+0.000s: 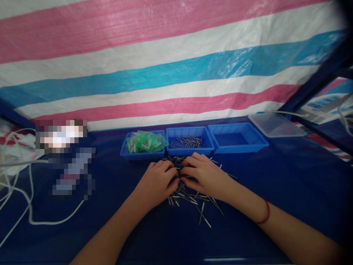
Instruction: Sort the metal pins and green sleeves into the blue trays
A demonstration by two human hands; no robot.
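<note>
A loose pile of thin metal blind rivets (190, 198), silvery with slender dark stems, lies on the dark blue table. Over its upper part, my left hand (159, 180) and my right hand (202, 175) face each other, fingertips almost meeting. Both have curled fingers closed on rivets in the pile; how many they grip is hidden. Just beyond my fingers stands a blue tray (190, 151) with more rivets inside. To its left, another blue tray (143, 155) holds green-and-clear small bags (147, 141). A third blue tray (238, 149) on the right shows its bare bottom.
A clear plastic lid (275, 125) lies at the back right. White cables (31, 206) run across the left side, near a blurred-out object (73, 171). A striped tarp (165, 73) hangs behind the table (154, 235), with dark frame posts at both sides.
</note>
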